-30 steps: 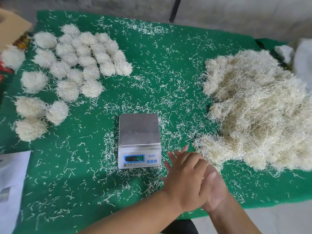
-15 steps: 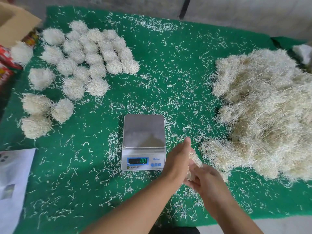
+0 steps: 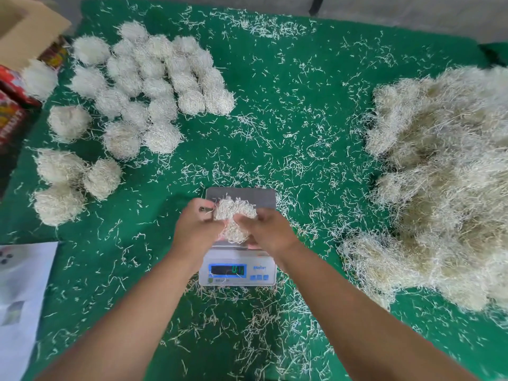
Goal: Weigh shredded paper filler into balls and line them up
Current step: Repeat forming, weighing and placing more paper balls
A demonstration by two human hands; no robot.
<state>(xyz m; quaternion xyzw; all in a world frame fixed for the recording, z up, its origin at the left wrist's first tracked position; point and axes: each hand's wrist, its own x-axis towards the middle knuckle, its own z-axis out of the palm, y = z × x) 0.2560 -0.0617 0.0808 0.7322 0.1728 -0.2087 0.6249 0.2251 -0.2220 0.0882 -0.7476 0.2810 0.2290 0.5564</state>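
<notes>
Both hands meet over the scale (image 3: 238, 259), with a clump (image 3: 235, 219) of shredded paper caught between them. The left hand (image 3: 196, 229) curls its fingers round the clump's left side; the right hand (image 3: 268, 231) pinches and cups the right side. Strands poke up above the fingertips and hang down between the palms. Whether the clump rests on the steel pan or hangs just above it, I cannot tell, since the hands cover most of the pan. The blue display is blurred, and its digits are hard to read.

The finished balls (image 3: 154, 86) sit in tight rows toward the table's far left corner, with a few looser ones nearer the left edge. The big pile (image 3: 445, 185) of loose filler sprawls along the right edge, cut off there. The table's green cloth (image 3: 302, 111) is littered with stray strands. A cardboard box (image 3: 24, 26) stands off the far left corner, and white paper (image 3: 22, 298) lies at the near left.
</notes>
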